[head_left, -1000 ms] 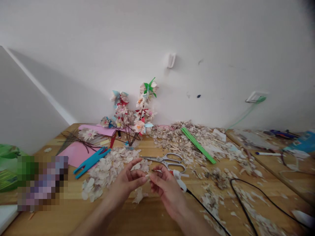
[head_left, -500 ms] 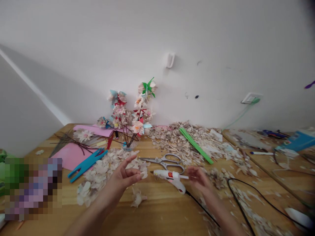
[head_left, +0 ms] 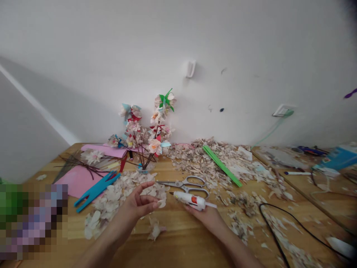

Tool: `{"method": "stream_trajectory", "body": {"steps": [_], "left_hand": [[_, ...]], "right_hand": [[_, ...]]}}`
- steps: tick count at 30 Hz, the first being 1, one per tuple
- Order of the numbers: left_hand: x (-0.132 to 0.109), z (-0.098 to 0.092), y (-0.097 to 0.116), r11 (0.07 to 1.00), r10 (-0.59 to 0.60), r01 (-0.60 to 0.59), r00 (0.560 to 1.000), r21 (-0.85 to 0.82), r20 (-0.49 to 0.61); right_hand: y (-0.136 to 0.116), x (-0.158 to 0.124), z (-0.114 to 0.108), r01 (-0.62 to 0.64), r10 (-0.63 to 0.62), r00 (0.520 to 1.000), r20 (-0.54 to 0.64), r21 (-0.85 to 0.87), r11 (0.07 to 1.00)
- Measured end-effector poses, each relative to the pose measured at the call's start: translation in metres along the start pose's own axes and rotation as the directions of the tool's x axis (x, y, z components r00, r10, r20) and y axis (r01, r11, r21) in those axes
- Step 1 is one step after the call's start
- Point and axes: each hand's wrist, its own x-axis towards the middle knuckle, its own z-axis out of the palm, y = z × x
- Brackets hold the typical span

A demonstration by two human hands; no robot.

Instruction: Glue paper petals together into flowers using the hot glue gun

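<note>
My left hand [head_left: 139, 203] pinches a small pale petal [head_left: 162, 203] between thumb and forefinger, its other fingers stretched out. My right hand [head_left: 205, 216] is wrapped round a white glue gun [head_left: 189, 200] from below; the handle is hidden in the palm. The gun's nozzle points left toward the petal, a little apart from it, and a clear glue stick [head_left: 211, 205] pokes out at the back. Just behind the gun lie scissors [head_left: 184, 183] with grey handles. A partly built pale flower [head_left: 154, 229] rests on the wood below my left fingertips.
Loose petals [head_left: 122, 190] lie heaped by my left hand, with a larger heap [head_left: 192, 158] along the wall. Finished flowers [head_left: 156, 145] stand on stems in a small holder. Blue strips [head_left: 96, 190], green strips [head_left: 221, 165], pink sheets [head_left: 80, 181] and a black cable [head_left: 290, 214] surround the work area.
My right hand has moved left from behind the glue gun and closed round it, turning it slightly. My left hand still pinches the petal, nearly in place.
</note>
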Motion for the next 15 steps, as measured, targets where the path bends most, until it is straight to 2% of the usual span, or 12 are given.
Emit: {"method": "stream_trajectory", "body": {"steps": [4,6,9,15], "left_hand": [[0.001,-0.001,0.0,0.999,0.002,-0.003,1.0,0.038,0.004],[0.001,-0.002,0.0,0.998,-0.016,0.015,1.0,0.061,0.021],[0.001,-0.002,0.001,0.995,-0.04,0.036,0.998,0.091,0.044],[0.001,-0.001,0.001,0.994,-0.049,0.043,0.997,0.105,0.058]], "right_hand": [[-0.006,-0.016,-0.007,0.021,-0.029,0.998,0.051,0.148,0.989],[-0.006,-0.024,-0.008,0.021,-0.025,0.999,0.02,0.19,0.982],[-0.005,-0.033,-0.006,0.01,-0.008,1.0,-0.014,0.215,0.977],[-0.007,-0.037,-0.006,0.04,-0.046,0.999,0.02,0.219,0.975]]}}
